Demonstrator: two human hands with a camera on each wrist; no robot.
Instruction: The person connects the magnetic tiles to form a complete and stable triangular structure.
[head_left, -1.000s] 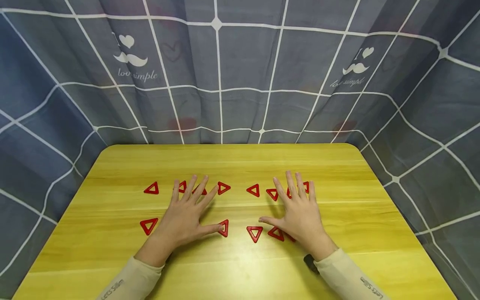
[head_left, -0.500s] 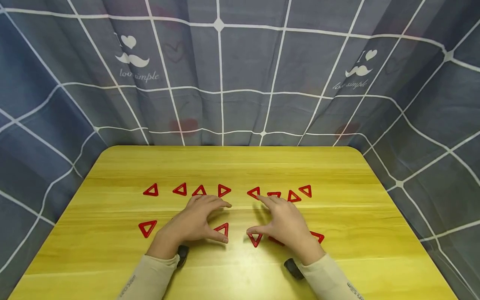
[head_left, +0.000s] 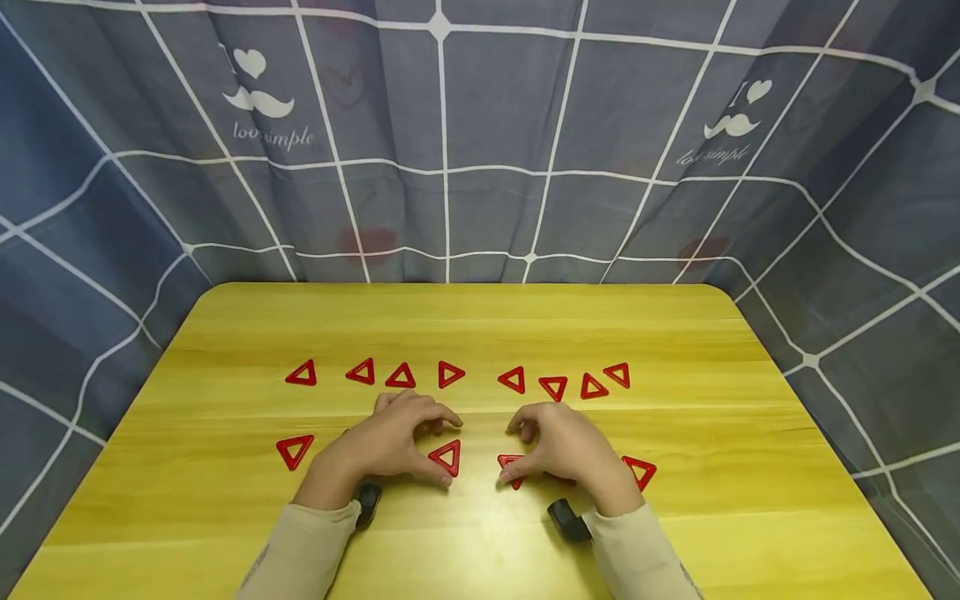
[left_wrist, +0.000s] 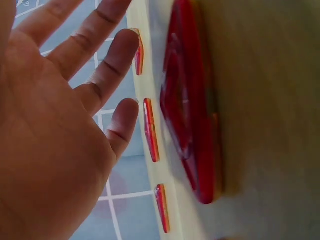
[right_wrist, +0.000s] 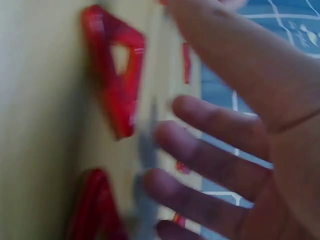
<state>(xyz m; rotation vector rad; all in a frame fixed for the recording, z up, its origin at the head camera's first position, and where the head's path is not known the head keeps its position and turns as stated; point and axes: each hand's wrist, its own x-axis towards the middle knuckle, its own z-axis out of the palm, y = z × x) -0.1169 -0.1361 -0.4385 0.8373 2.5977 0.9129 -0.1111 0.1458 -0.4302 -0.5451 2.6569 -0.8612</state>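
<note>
In the head view, my left hand (head_left: 386,446) arches low over the table, thumb and index finger apart on either side of a flat red triangle frame (head_left: 456,460). Its fingers look spread and hold nothing in the left wrist view, where a red triangle (left_wrist: 200,150) is close by. My right hand (head_left: 573,446) has bent fingers, and its thumb tip overlaps another red triangle (head_left: 507,458). The right wrist view shows this hand's loose fingers with nothing between them, beside a red triangle (right_wrist: 102,55). Part of one more triangle is hidden under the right palm.
A far row of several red triangles runs across the yellow wood-grain table (head_left: 480,325). Outside the hands lie one triangle (head_left: 286,455) at left and another (head_left: 649,476) at right. A grey checked curtain (head_left: 487,125) surrounds the table's back and sides. Dark wrist cameras sit below each hand.
Both hands have drawn back from over the far row, fingers going from flat and spread to bent. They now hover around the near middle triangles, the right fingers curling more. The triangles stay in place.
</note>
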